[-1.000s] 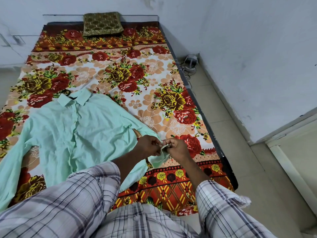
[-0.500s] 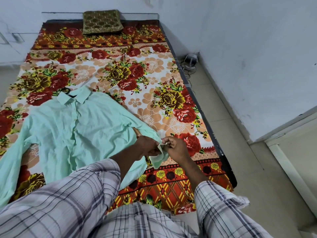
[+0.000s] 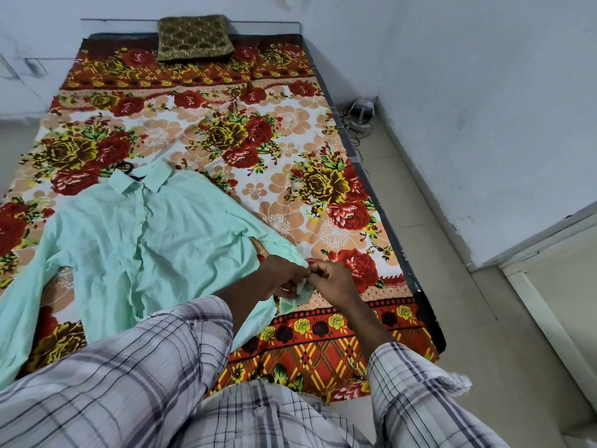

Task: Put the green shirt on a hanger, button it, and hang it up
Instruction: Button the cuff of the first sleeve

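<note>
A pale green shirt (image 3: 129,250) lies flat and face up on the flowered bed, collar toward the far end. The dark hook of a hanger (image 3: 127,169) peeks out above the collar; the rest of it is hidden inside the shirt. The shirt's right sleeve runs down to its cuff (image 3: 295,297) near the bed's front edge. My left hand (image 3: 281,279) and my right hand (image 3: 332,281) meet over that cuff, both pinching its fabric with closed fingers. Whether the front placket is buttoned cannot be told.
The bed (image 3: 326,354) with its red and yellow floral sheet fills the left and middle. A brown patterned cushion (image 3: 193,37) rests at its head. A white device with cables (image 3: 363,113) sits on the tiled floor by the wall. A doorway step lies at right.
Both hands stayed together on the sleeve cuff, with small finger movements. The cuff hangs a little lower below the fingers than before. The shirt body has not moved.
</note>
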